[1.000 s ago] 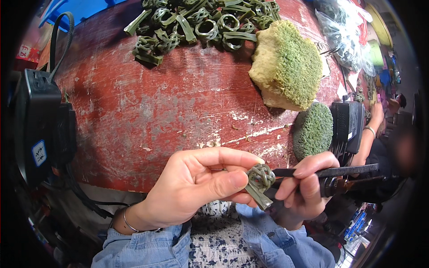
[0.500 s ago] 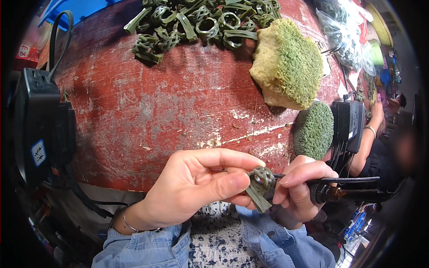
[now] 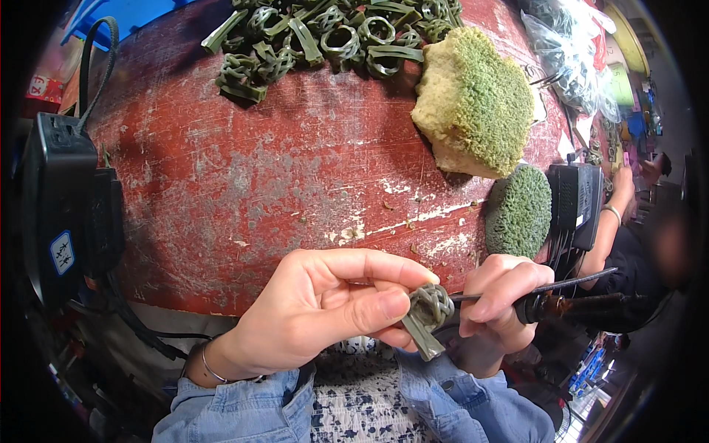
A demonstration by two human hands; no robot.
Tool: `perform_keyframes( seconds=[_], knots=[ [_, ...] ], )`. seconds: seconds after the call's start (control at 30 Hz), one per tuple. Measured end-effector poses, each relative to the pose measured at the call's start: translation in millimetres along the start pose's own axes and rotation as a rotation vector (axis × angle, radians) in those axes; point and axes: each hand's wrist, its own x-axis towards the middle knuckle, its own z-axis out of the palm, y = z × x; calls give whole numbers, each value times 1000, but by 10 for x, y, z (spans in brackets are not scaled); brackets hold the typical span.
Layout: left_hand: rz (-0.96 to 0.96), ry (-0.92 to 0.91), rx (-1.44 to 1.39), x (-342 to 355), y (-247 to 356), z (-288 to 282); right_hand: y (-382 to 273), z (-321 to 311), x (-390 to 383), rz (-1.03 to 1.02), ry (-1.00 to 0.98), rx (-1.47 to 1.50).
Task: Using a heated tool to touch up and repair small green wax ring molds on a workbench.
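Note:
My left hand [image 3: 317, 314] pinches an openwork green ring piece [image 3: 430, 307], which looks like wax, between thumb and fingers. A flat stem slants down from its latticed head. My right hand [image 3: 501, 299] grips a thin dark rod-like tool, perhaps a needle file [image 3: 580, 280], whose near end meets the lattice; whether it goes inside cannot be seen. A thicker dark-handled tool [image 3: 583, 310] also runs out of this hand to the right, its tip hidden. Both hands are over the table's near edge, above my lap.
Several similar green ring pieces [image 3: 342, 43] lie heaped at the far side of the red worn table [image 3: 244, 184]. A yellow-green sponge block [image 3: 480, 103] and a dark green one [image 3: 519, 213] stand at right. Black boxes [image 3: 574, 203] flank both sides. Another person's arm [image 3: 620, 196] shows at far right.
The ring piece has turned slightly in my left fingers. My right hand has shifted a little, tilting the thin tool so its outer end stands higher.

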Motion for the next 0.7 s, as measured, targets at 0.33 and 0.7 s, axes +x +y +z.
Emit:
perform_keyframes(
  seconds=[0.33,0.7],
  knots=[
    [3,-113,-25,9,-15,-66,-6,150,-136,35,368,129],
    [330,-120,148,45,-93,-46,-40,195,-267,4,475,-125]
  ],
)
